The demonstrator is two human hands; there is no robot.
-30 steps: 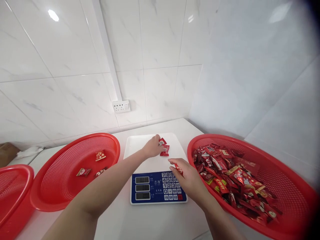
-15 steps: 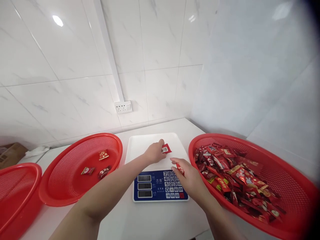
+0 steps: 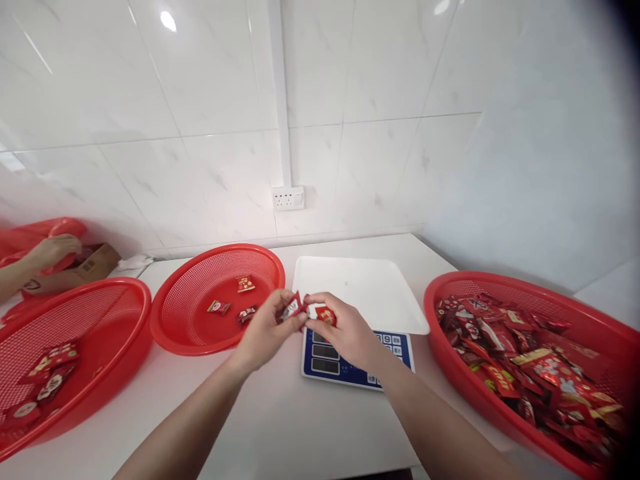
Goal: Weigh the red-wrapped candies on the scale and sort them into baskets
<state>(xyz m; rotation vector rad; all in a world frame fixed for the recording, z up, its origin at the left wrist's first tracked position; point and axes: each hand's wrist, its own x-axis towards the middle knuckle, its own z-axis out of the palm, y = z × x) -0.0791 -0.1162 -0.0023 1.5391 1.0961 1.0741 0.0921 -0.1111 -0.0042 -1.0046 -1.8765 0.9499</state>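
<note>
Packets (image 3: pixel 323 314) in fingers (image 3: pixel 278 299), keypad "9" (image 3: pixel 387 339) legible

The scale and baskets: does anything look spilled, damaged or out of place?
Nothing stands out: the scale shows no visible damage; nearby packets lie inside red baskets or in the left hand and right hand.

We see a shiny white tile wall (image 3: pixel 210 80) with thin gray streaks, a bright round white spot of light (image 3: pixel 168 21) high on it, a long thin white strip (image 3: pixel 281 93) running down to a white wall socket (image 3: pixel 289 198), a smooth pale gray wall (image 3: pixel 540 140) on our right, and a flat white table (image 3: pixel 300 427) below.
</note>
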